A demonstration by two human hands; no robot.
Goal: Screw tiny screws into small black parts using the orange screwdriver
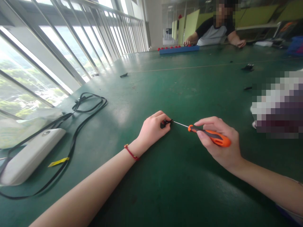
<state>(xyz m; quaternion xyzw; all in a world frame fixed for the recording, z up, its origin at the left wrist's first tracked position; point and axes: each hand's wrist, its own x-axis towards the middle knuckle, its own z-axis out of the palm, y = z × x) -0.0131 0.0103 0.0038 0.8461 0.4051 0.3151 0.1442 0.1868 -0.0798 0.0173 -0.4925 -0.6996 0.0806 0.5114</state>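
Near the middle of the green table [151, 189], my left hand [155, 126] pinches a small black part [167, 121] between thumb and fingers. Most of that part is covered by the fingers, so its kind does not show. A screwdriver [213, 135] with an orange and dark grey handle lies in the grip of my right hand [224, 145]. Its thin metal shaft points left, and the tip meets the black part or stops right beside it. A red cord bracelet [131, 152] circles my left wrist.
At left lie a white power strip [30, 157], a looped black cable [77, 134] and a yellow tag [58, 162]. Metal railings [94, 37] line the left side. Across the table, a person [215, 28] sits by a blue bar with red pieces [179, 49]. Small black bits [248, 67] lie about.
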